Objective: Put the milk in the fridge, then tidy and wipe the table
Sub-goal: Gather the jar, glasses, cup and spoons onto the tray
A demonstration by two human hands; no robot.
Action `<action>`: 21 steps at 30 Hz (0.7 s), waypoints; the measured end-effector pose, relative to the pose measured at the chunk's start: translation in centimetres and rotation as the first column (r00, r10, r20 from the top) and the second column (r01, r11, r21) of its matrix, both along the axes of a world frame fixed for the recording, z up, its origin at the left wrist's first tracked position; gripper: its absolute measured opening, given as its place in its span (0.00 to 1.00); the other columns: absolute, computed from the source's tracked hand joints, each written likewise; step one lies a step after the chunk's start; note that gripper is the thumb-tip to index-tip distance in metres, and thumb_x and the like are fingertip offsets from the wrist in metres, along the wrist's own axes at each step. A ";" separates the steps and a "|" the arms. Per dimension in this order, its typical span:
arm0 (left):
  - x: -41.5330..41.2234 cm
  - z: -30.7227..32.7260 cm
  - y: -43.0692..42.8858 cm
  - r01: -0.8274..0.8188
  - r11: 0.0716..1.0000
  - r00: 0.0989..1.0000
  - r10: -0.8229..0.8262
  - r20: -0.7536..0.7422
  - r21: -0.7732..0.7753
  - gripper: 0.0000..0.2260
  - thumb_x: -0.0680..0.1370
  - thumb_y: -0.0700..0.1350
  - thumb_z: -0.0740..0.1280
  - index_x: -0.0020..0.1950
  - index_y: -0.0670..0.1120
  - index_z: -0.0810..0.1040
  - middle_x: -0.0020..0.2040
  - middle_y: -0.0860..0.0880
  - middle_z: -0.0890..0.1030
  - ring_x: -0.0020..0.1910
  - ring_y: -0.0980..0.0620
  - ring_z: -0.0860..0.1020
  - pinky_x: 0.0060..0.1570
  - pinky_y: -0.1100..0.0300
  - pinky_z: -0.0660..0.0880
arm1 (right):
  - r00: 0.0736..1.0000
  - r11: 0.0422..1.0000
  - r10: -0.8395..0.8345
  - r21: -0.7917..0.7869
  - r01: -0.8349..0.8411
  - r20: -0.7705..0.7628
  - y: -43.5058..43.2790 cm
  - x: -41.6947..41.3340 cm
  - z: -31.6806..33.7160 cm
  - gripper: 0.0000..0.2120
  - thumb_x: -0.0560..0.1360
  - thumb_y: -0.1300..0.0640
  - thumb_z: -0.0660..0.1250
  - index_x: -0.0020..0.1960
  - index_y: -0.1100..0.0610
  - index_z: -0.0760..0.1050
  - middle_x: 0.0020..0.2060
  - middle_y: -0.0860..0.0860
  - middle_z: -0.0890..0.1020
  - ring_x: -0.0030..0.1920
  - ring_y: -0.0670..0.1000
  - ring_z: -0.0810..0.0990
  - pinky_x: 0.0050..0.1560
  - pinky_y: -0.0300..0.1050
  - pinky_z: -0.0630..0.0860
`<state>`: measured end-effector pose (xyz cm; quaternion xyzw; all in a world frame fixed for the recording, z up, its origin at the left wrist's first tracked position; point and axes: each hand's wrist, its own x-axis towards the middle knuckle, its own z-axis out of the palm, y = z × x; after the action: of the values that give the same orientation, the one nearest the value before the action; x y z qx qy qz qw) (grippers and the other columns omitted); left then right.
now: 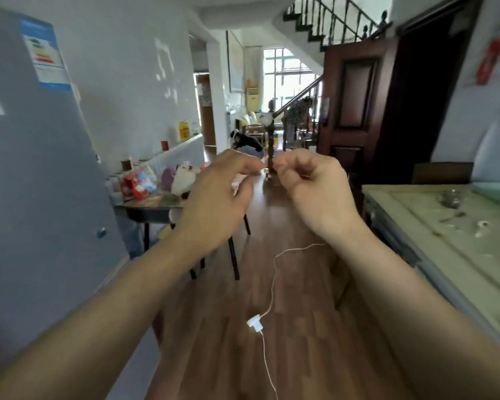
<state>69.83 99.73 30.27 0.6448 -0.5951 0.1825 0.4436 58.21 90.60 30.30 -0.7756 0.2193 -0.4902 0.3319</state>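
Head: cord (272, 284) in right grip (315, 192), fridge (41, 183) leftward

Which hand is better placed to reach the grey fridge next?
Left, probably: the left hand is on the side of the grey fridge. Both hands pinch the thin white cable, but its length hangs from the right hand.

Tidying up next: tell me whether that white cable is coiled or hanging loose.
Hanging loose: the white cable trails down uncoiled from the right hand, a white block partway along, its end out of frame.
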 end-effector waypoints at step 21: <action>7.7 -0.5 -22.6 0.691 0.722 0.723 -0.691 -0.022 0.032 0.11 0.77 0.36 0.63 0.55 0.46 0.80 0.47 0.59 0.75 0.50 0.61 0.77 0.54 0.70 0.72 | 0.735 0.734 -0.677 0.042 0.677 -0.013 -12.5 4.2 -1.1 0.11 0.76 0.62 0.63 0.54 0.56 0.81 0.42 0.46 0.83 0.35 0.37 0.76 0.38 0.28 0.71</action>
<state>77.58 77.14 29.78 0.3859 -0.7938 -0.0097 0.4700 62.44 78.09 29.17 -0.6343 0.4965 -0.5738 0.1483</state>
